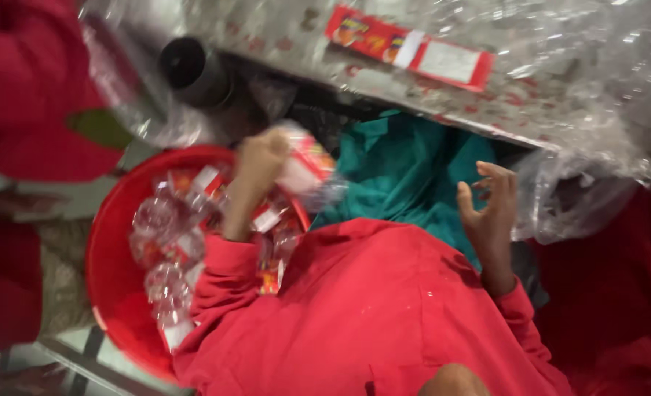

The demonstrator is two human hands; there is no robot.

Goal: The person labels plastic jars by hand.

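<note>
a bench point(384, 81) covered in clear plastic fills the top. the left hand point(261, 158) grips a small packet point(307, 163) above the red tub point(116, 286); keep it snug. the right hand point(490, 205) is open, empty.

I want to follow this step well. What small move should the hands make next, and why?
Probably bring the open right hand across to the small red-and-white clear-wrapped packet that the left hand holds above the round red plastic basin, since the right hand is empty, apart from it.

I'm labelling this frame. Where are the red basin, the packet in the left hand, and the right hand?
red basin point(109, 271), head view, bare inner wall
packet point(307, 163), head view, red-and-white face
right hand point(489, 205), head view, palm
</note>
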